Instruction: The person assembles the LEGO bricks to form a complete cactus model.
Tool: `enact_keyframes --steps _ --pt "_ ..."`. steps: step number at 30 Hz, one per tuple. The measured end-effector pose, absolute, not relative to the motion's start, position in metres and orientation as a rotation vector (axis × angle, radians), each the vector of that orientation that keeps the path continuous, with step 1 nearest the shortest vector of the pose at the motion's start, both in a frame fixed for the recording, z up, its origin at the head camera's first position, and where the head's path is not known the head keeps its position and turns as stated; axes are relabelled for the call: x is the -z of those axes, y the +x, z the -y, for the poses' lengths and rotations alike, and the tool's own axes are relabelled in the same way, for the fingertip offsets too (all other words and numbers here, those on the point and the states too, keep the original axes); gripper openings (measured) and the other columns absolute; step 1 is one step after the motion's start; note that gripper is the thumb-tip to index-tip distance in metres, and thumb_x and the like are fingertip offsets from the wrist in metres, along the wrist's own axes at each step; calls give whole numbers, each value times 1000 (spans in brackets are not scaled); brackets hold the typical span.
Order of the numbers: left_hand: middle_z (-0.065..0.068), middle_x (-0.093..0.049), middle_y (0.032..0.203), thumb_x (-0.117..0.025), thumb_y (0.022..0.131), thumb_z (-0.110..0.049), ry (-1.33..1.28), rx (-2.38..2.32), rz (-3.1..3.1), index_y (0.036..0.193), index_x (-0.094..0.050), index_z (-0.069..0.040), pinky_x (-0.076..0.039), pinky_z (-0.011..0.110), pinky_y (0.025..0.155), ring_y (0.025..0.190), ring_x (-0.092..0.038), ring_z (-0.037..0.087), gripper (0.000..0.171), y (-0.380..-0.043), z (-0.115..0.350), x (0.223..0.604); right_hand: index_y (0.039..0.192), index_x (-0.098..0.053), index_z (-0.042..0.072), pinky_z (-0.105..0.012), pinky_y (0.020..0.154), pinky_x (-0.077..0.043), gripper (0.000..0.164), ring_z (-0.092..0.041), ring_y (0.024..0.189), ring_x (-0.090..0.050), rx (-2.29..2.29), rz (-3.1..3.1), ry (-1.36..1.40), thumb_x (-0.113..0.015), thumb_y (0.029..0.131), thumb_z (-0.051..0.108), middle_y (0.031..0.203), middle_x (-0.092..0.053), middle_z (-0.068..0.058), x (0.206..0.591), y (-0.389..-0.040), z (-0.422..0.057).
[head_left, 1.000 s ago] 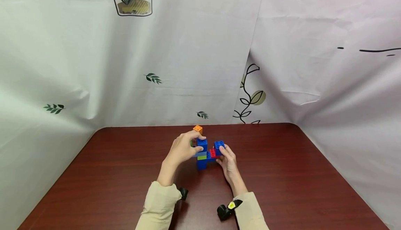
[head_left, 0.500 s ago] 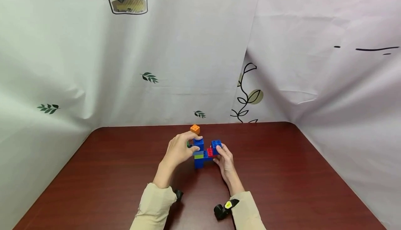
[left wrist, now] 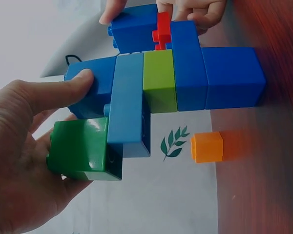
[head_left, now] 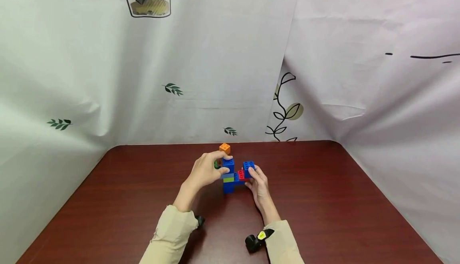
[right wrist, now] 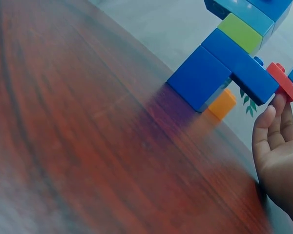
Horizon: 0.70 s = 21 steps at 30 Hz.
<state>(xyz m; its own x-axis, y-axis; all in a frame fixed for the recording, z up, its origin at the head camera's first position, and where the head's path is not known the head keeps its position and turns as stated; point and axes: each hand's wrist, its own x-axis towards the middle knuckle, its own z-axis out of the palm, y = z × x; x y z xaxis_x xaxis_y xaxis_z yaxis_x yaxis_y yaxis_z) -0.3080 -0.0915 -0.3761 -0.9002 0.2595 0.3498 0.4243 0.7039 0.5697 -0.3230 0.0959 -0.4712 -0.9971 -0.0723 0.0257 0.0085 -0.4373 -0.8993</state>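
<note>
A stepped build of toy building bricks stands on the table. Its base is a blue brick (left wrist: 234, 78). Above come a flat blue brick (right wrist: 241, 66), a lime brick (left wrist: 159, 80) and a light blue brick (left wrist: 128, 102). On the light blue one sit a blue brick (head_left: 228, 165) and a green brick (left wrist: 83, 148). My left hand (head_left: 206, 170) grips that upper blue brick, thumb on its near side. A red brick (left wrist: 163, 29) on the flat blue one bears another blue brick (head_left: 248, 169). My right hand (head_left: 259, 186) pinches this side, thumb on the blue brick and fingertips underneath at the red.
An orange brick (head_left: 225, 148) stands on the brown table (head_left: 323, 216) behind the build. A white patterned cloth (head_left: 215, 56) hangs past the far table edge. Black wrist devices (head_left: 253, 243) sit at both sleeves.
The head view has shifted slightly. My left forearm has swung a little to the left, while both hands keep their hold and the build looks the same.
</note>
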Motion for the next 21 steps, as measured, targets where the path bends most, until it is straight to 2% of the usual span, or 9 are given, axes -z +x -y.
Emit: enact_keyframes --steps 5,10,16,21 --pt "1 -69 87 -78 82 -16 -571 978 2709 112 -72 -19 -34 22 48 63 -47 12 31 -309 93 373 95 -60 24 -24 73 -45 7 -5 76 -58 2621 -1648 -100 -53 96 23 86 -68 13 472 -323 -96" --pt "4 -70 91 -78 82 -15 -565 1039 2724 112 -73 -19 -35 24 48 59 -44 13 31 -310 94 372 96 -59 24 -24 73 -45 7 -5 75 -58 2619 -1643 -118 -52 97 22 84 -68 13 472 -322 -97" --pt "4 -70 93 -76 83 -15 -558 1041 2732 113 -73 -19 -36 24 49 62 -47 13 30 -312 93 371 98 -58 23 -23 73 -46 6 -4 75 -58 2619 -1627 -115 -53 97 24 83 -66 12 470 -322 -99" --pt "2 -68 90 -76 84 -16 -565 1021 2712 115 -72 -19 -38 24 54 73 -50 13 31 -309 95 376 98 -59 23 -23 72 -46 6 -4 75 -58 2627 -1606 -112 -53 96 23 83 -67 12 471 -322 -96"
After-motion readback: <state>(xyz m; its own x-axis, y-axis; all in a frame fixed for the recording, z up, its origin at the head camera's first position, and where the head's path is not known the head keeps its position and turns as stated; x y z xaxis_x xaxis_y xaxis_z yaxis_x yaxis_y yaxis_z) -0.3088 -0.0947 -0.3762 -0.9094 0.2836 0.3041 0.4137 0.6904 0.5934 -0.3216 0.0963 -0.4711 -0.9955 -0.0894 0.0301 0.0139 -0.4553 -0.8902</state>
